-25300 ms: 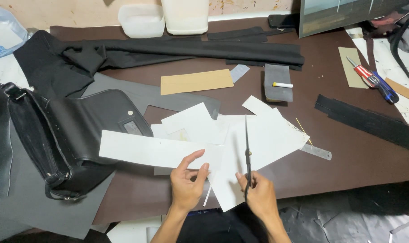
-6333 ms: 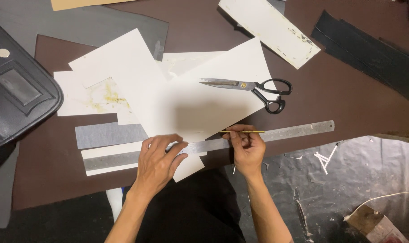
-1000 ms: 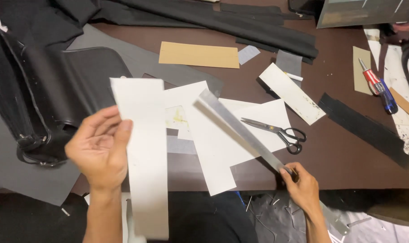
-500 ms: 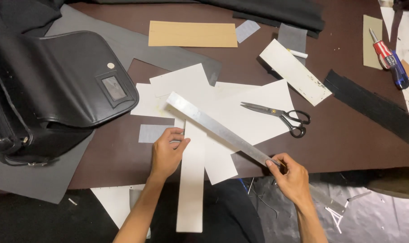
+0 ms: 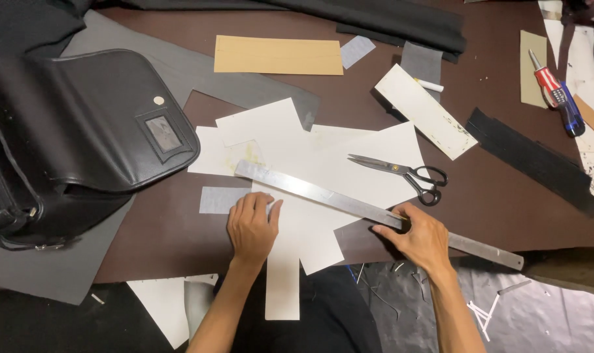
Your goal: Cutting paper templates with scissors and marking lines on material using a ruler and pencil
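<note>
Two hands work at the near edge of our table: our left hand (image 5: 252, 225) lies flat, fingers spread, pinning a long white paper strip (image 5: 284, 274) that hangs over the edge. Our right hand (image 5: 420, 236) pinches a long steel ruler (image 5: 323, 193), which lies slanted across the white sheets (image 5: 349, 163). Beyond sit scissors (image 5: 408, 174), and farther left a black bag (image 5: 81, 131).

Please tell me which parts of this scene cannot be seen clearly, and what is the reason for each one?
Head view only:
- White paper strip: its upper end is hidden under the left hand.
- Metal ruler: one part is covered by the right hand.
- Black bag: cut off by the left edge.
- Screwdriver: tip too small to tell.
</note>
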